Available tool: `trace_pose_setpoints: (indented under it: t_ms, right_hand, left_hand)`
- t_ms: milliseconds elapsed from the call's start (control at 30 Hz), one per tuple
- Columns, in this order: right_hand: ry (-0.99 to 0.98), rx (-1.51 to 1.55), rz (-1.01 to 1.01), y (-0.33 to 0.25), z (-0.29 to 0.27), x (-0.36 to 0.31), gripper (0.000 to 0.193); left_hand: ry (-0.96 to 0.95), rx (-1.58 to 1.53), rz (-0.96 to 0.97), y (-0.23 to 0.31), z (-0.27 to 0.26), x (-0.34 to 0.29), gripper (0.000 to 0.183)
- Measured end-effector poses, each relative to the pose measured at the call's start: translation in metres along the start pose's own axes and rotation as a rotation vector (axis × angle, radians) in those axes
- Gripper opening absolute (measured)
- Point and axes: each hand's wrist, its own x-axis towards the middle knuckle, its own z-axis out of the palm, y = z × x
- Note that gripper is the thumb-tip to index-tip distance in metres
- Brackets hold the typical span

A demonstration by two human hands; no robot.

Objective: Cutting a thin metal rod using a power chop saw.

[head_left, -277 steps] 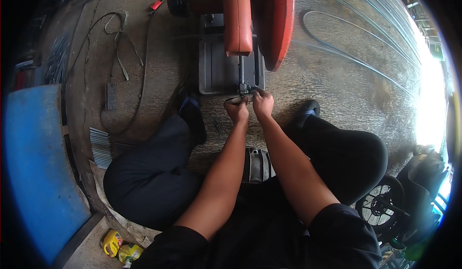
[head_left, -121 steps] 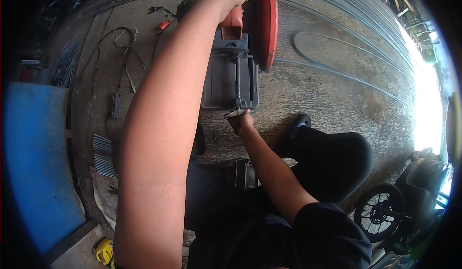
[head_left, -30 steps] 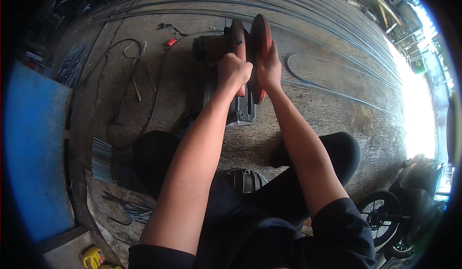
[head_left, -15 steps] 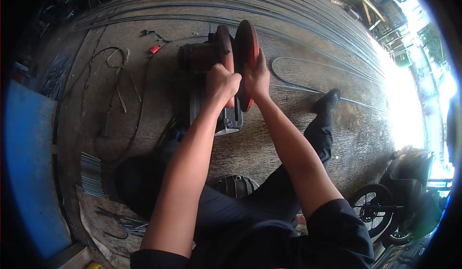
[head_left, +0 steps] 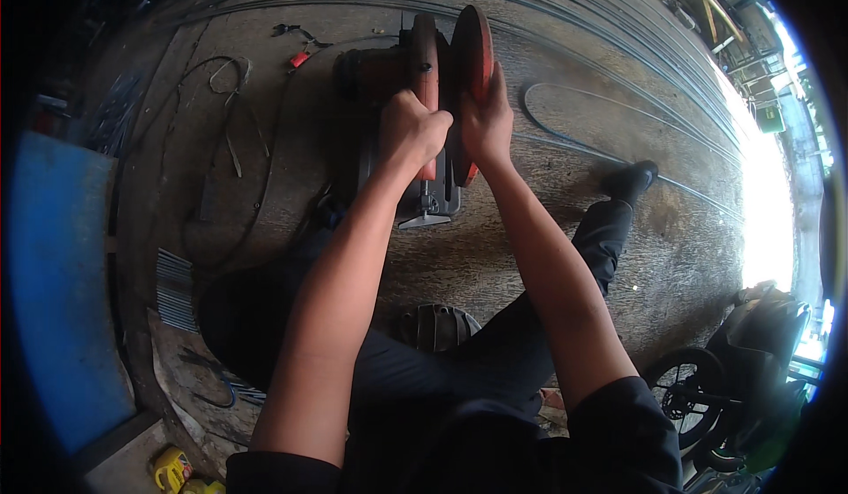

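Observation:
A red chop saw [head_left: 415,96] stands on the wooden floor in front of me, on a dark metal base [head_left: 430,202]. My left hand [head_left: 412,130] is closed around the saw's red handle. My right hand [head_left: 484,123] lies flat against the side of the red blade guard [head_left: 472,57], fingers spread upward. The blade and whatever lies under it are hidden by the guard and my hands. My legs in dark trousers frame the saw; my right foot [head_left: 629,178] is stretched out to the right.
Black cables [head_left: 231,140] and a red clip [head_left: 299,58] trail over the floor left of the saw. Long steel rods [head_left: 609,70] run along the back and right. A blue panel [head_left: 57,273] is at left, a dark round part [head_left: 435,326] lies by my knees, a motorbike [head_left: 751,361] at lower right.
Nine seconds ago both hands worked at the base's front clamp. Since then they rose to the saw head; in the last second my right leg stretched out to the right.

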Motion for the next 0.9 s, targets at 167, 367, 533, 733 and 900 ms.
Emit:
trace_pose_setpoints:
  t_ms: [167, 367, 533, 733, 900]
  right_hand:
    - [0.065, -0.022, -0.058, 0.01, 0.005, -0.001, 0.066]
    - [0.052, -0.046, -0.06, 0.017, 0.008, -0.004, 0.064]
    - [0.016, -0.002, -0.027, 0.012, 0.004, -0.009, 0.066]
    - [0.047, 0.026, -0.053, 0.01, 0.004, -0.01, 0.064]
    - [0.046, 0.015, -0.069, 0.011, 0.004, -0.013, 0.065]
  left_hand:
    - [-0.006, 0.01, 0.006, -0.003, 0.002, -0.002, 0.03]
    - [0.0, 0.067, -0.053, -0.005, 0.003, -0.004, 0.038]
    - [0.029, 0.068, -0.043, -0.008, 0.006, -0.006, 0.037]
    - [-0.032, 0.03, -0.078, -0.02, 0.011, -0.002, 0.037]
    - [-0.023, 0.023, -0.088, -0.023, 0.012, -0.003, 0.039]
